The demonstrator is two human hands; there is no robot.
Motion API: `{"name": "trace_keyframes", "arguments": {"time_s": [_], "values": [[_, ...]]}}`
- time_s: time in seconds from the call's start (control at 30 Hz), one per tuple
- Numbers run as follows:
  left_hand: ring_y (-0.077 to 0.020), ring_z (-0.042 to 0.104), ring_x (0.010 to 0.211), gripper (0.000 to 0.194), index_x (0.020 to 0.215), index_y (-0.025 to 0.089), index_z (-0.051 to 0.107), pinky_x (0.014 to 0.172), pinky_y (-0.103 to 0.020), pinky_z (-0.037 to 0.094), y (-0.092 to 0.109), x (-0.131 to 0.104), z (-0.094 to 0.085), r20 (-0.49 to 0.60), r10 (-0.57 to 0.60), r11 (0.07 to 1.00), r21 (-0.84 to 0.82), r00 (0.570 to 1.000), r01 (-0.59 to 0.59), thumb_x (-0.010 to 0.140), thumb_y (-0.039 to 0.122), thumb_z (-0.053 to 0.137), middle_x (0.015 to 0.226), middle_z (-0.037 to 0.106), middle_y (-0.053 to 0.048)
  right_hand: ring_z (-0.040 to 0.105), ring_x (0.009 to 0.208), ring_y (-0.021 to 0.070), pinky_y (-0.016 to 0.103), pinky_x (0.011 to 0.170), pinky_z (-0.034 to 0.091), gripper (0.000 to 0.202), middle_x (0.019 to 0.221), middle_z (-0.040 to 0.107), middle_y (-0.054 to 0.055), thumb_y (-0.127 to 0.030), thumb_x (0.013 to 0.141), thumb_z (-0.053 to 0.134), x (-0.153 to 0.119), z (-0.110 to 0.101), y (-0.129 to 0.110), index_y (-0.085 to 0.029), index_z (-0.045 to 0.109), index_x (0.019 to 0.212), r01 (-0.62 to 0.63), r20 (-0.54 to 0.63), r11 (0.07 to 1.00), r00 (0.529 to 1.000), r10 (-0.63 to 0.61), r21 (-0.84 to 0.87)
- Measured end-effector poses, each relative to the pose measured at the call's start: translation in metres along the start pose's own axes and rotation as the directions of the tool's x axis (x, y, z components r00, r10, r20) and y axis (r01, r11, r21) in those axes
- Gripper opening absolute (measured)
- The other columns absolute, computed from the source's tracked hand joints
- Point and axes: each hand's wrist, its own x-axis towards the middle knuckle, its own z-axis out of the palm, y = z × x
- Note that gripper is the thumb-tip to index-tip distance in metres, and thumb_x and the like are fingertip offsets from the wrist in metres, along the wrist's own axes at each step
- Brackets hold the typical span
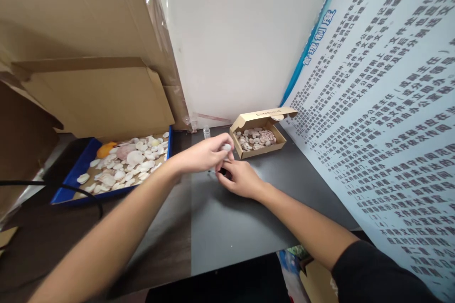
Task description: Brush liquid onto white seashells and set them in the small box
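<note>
My left hand [209,152] is closed around a small whitish object [226,147], whose kind is hard to make out. Just below and to the right, my right hand [241,179] touches it, its fingers curled round something small and dark [223,171] that is mostly hidden. Both hands are together above the dark grey tabletop [227,227]. Behind my left hand a small clear bottle [206,132] stands upright. To the right of the hands sits an open small cardboard box [261,152] with shells [254,138] in it.
A blue-edged tray [76,170] at the left holds several shells and an orange one [105,150], with a cardboard lid [103,99] behind. A black cable [46,183] crosses its front corner. A printed banner [384,104] borders the table on the right.
</note>
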Motion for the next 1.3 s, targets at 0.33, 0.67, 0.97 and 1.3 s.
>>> {"name": "trace_keyframes", "arguments": {"time_s": [0.33, 0.67, 0.97, 1.3], "values": [[-0.0069, 0.052, 0.044, 0.04, 0.093, 0.02, 0.039, 0.045, -0.02, 0.034, -0.087, -0.045, 0.007, -0.312, -0.179, 0.924, -0.379, 0.933, 0.051, 0.087, 0.054, 0.06, 0.076, 0.068, 0.0, 0.047, 0.058, 0.0104, 0.023, 0.06, 0.041, 0.009, 0.078, 0.06, 0.001, -0.026, 0.094, 0.057, -0.001, -0.001, -0.003, -0.019, 0.061, 0.092, 0.155, -0.336, 0.975, 0.937, -0.094, 0.161], [-0.0054, 0.04, 0.047, 0.041, 0.086, 0.019, 0.045, 0.047, -0.019, 0.03, -0.104, -0.046, 0.031, -0.248, -0.173, 0.898, -0.437, 0.953, 0.049, 0.085, 0.056, 0.062, 0.058, 0.051, 0.007, 0.05, 0.06, 0.0098, 0.022, 0.06, 0.041, 0.006, 0.08, 0.061, 0.0, -0.023, 0.092, 0.059, -0.003, 0.0, -0.004, -0.019, 0.063, 0.094, 0.136, -0.15, 0.971, 0.983, -0.107, 0.195], [-0.0066, 0.05, 0.05, 0.033, 0.088, 0.019, 0.045, 0.054, -0.021, 0.036, -0.106, -0.048, 0.026, -0.156, -0.211, 0.829, -0.552, 0.965, 0.092, 0.09, 0.049, 0.057, 0.066, 0.06, 0.004, 0.049, 0.059, 0.0098, 0.023, 0.061, 0.041, 0.009, 0.077, 0.057, -0.001, -0.026, 0.094, 0.059, -0.004, 0.005, -0.004, -0.02, 0.064, 0.098, 0.13, -0.133, 0.964, 0.986, -0.1, 0.234], [-0.0071, 0.051, 0.052, 0.038, 0.092, 0.018, 0.049, 0.054, -0.022, 0.036, -0.107, -0.049, 0.024, -0.161, -0.208, 0.834, -0.545, 0.965, 0.089, 0.085, 0.051, 0.066, 0.068, 0.06, 0.003, 0.049, 0.06, 0.0098, 0.023, 0.06, 0.04, 0.008, 0.079, 0.058, -0.001, -0.025, 0.093, 0.059, -0.003, 0.004, -0.003, -0.02, 0.064, 0.097, 0.079, -0.13, 0.974, 0.99, -0.052, 0.212]]}}
